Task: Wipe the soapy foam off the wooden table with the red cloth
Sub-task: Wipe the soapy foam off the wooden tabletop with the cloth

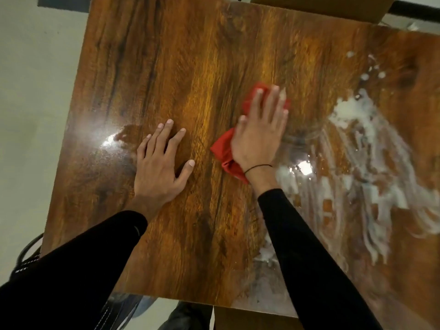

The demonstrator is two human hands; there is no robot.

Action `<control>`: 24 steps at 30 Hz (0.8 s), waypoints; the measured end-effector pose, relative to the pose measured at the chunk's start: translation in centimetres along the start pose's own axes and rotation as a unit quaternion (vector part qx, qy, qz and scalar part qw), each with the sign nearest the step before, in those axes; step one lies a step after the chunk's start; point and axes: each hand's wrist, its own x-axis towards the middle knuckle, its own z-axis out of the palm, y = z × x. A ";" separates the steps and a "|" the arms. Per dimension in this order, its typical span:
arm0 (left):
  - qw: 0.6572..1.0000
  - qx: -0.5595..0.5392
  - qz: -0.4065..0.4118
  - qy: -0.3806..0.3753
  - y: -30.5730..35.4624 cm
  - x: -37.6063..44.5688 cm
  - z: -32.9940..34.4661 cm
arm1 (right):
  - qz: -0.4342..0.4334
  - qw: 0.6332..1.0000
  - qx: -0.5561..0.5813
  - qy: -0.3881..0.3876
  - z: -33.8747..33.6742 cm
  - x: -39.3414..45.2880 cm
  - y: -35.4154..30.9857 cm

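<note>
Bench (190, 55): wood-grain top, glossy; left and middle parts look bare of foam, with a wet sheen near the left edge.

Red cloth (225, 148): bunched, lying near the middle of the bench under the right hand, its edges showing past the fingertips and beside the wrist. Placement suits a flat, pressing wipe rather than a pinch.

Right hand (259, 129): fingers straight and spread, palm pressing the cloth down onto the wood; a thin dark band sits at the wrist. It holds the cloth by pressure only.

Left hand (162, 160): flat on bare wood, fingers splayed, holding nothing; likely bracing the body while the other arm works.

Foam (362, 139): white streaks and blobs across the right part of the bench, just beside the cloth, with scattered spots farther back and a small patch near the right forearm. Much of it remains, so the job looks partly done.

Surroundings: a cardboard box (319, 3) at the far edge, pale floor (28, 91) to the left. Nothing stands between the cloth and the foam.
</note>
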 end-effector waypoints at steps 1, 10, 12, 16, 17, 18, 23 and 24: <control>1.000 -0.003 -0.002 0.001 0.0 0.0 0.0 | -0.048 0.999 -0.003 -0.006 0.2 -0.5 -0.8; 1.000 -0.015 -0.001 -0.001 0.0 0.0 0.1 | -0.136 0.990 -0.013 -0.037 -0.4 -7.7 4.3; 1.000 -0.016 0.000 -0.003 -0.1 -0.1 0.1 | -0.052 0.998 -0.016 -0.013 -1.1 -6.4 6.2; 1.000 -0.021 0.001 0.004 -0.2 -0.1 0.1 | 0.018 1.000 -0.017 0.008 -1.6 -2.0 6.6; 1.000 -0.021 0.002 0.007 -0.2 -0.1 0.1 | -0.006 1.000 -0.013 0.002 -1.5 -1.4 5.9; 1.000 -0.020 0.002 0.008 -0.1 -0.1 0.1 | -0.042 0.999 -0.010 -0.007 -1.4 -1.1 5.0; 1.000 -0.015 0.008 0.010 -0.1 -0.2 0.1 | -0.210 0.977 -0.004 -0.040 -0.3 -6.0 1.5; 1.000 -0.014 0.009 0.010 -0.2 -0.2 0.2 | -0.221 0.974 0.001 -0.046 -0.2 -7.6 1.6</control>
